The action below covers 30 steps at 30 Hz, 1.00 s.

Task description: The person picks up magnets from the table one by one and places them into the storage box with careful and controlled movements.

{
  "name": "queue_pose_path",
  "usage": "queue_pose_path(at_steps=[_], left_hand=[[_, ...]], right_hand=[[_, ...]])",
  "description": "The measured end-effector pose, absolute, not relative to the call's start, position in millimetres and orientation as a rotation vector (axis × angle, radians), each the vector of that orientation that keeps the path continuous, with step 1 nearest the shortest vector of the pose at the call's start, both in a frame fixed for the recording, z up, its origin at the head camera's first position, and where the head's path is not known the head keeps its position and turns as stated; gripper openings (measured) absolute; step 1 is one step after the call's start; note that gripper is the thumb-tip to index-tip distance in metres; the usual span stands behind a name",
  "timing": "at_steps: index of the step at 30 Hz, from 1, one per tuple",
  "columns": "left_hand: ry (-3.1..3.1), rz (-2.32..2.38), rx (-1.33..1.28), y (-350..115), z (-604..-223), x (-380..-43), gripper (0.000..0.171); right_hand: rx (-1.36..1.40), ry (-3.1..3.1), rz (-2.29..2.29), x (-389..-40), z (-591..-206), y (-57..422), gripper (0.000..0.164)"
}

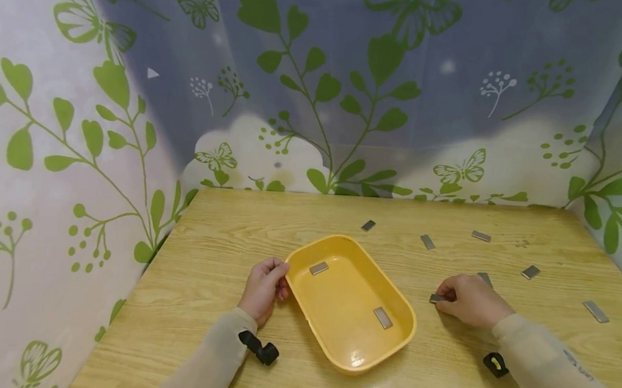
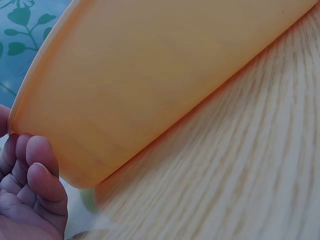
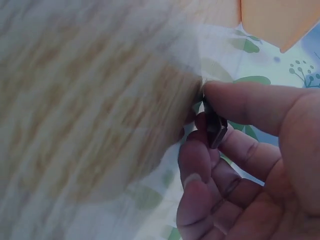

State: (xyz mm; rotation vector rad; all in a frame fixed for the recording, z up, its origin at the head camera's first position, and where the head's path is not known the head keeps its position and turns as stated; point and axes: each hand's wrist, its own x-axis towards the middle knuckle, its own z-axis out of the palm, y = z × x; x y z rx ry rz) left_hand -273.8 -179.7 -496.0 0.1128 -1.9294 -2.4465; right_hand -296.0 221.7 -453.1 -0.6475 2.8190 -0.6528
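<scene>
In the head view, a yellow plastic tub (image 1: 341,300) sits on the wooden table at the middle. My left hand (image 1: 263,290) holds its left rim, thumb over the edge and fingers curled below, as the left wrist view shows on the tub wall (image 2: 140,75). Inside the tub lie two small grey rectangular blocks, one near the far end (image 1: 318,268) and one by the right wall (image 1: 383,318). Right of the tub, my right hand (image 1: 472,300) pinches a small dark rectangular block (image 3: 215,127) between thumb and fingers, low over the table.
Several similar blocks lie scattered toward the back and right, including one (image 1: 531,272) and another (image 1: 596,311) near the right side. One block (image 1: 485,278) is partly hidden behind my right hand. Leaf-patterned cloth (image 1: 320,95) hangs around the table (image 1: 217,229).
</scene>
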Motion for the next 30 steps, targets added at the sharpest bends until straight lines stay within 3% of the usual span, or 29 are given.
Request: queue_pose_path(at_steps=[10,17,30], left_hand=[[-1.925,-2.455,0.099,-180,-495,-273,0.022],[-1.972,-2.443,0.059,-177,-470,-260,0.018],[-1.992,-2.443,0.077,-180,-480,-267,0.019]], right_hand=[[-0.671,2.826,-0.710,-295,-452,221,0.006],[-0.650,2.847,-0.723,-293,-439,216,0.009],[-0.750,2.915,-0.765,-291,-417,208,0.008]])
